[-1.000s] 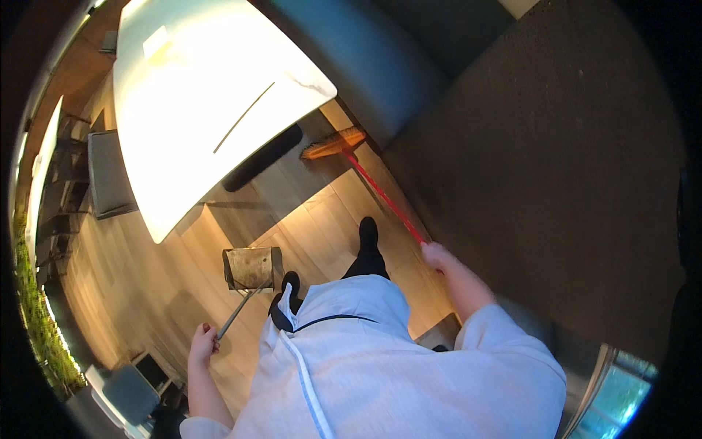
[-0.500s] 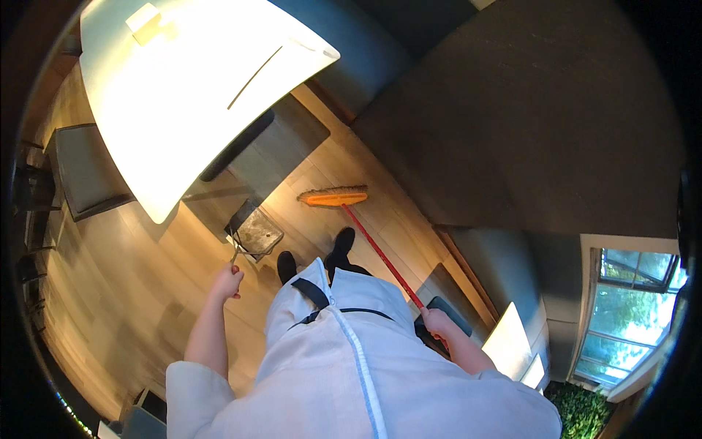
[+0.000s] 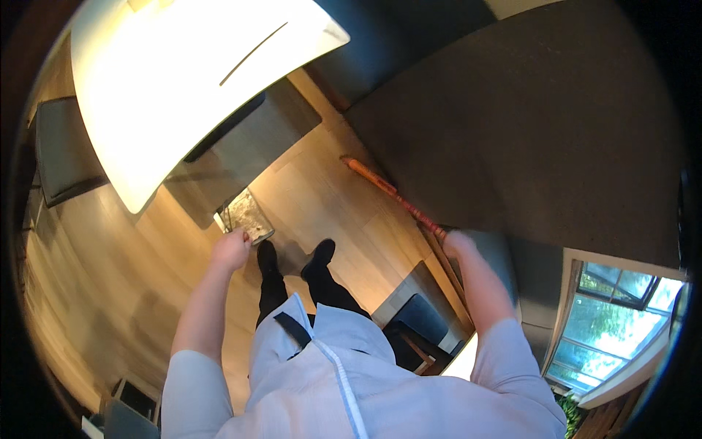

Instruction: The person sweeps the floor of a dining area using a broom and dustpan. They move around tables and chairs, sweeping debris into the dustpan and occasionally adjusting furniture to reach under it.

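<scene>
A broom (image 3: 371, 175) with an orange head and a red handle slants along the foot of the large dark panel. My right hand (image 3: 458, 244) is closed round its handle, with the arm stretched out to the right. The broom's head shows edge-on, so its bristles are hard to make out. My left hand (image 3: 232, 249) is closed on the upright handle of a dustpan (image 3: 252, 216). The pan, greyish and worn inside, lies just ahead of my feet, left of centre. My fingers hide the top of its handle.
A brightly lit white table (image 3: 168, 95) fills the upper left, with a dark chair (image 3: 67, 154) beside it. The dark panel (image 3: 512, 139) rises at the right, above a wooden edge. Another dark chair (image 3: 420, 322) stands close to my right, near a window (image 3: 607, 322).
My right hand has swung outward and forward, carrying the broom from the floor before my feet to the dark panel. My left hand and the dustpan appear slightly higher in view.
</scene>
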`<state>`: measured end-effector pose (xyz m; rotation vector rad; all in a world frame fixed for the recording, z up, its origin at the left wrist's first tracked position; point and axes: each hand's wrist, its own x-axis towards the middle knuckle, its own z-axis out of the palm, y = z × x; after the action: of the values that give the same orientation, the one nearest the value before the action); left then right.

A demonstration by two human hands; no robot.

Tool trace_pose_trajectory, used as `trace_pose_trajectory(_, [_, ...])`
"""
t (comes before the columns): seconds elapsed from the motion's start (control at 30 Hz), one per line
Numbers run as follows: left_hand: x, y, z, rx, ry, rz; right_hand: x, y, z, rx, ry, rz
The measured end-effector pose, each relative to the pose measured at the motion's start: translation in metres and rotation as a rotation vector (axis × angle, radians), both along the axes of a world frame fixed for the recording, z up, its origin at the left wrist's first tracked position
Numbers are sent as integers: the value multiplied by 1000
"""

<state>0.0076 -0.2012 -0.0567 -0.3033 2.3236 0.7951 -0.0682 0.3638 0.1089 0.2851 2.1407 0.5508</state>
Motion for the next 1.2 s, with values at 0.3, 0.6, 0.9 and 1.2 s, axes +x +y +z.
trace_pose_trajectory(0.3, [-2, -4, 11, -28, 30, 30, -38, -171, -13, -81, 71, 105])
trace_pose_trajectory(0.6, [1, -28, 6, 10, 8, -46, 41, -297, 45, -291, -139, 165])
trace_pose_trajectory(0.9, [108, -61, 27, -22, -3, 114, -1, -229, 135, -147, 132, 251])
trace_pose_trajectory(1.2, [186, -93, 13, -102, -32, 310, 37, -344, -15, -170, 111, 657])
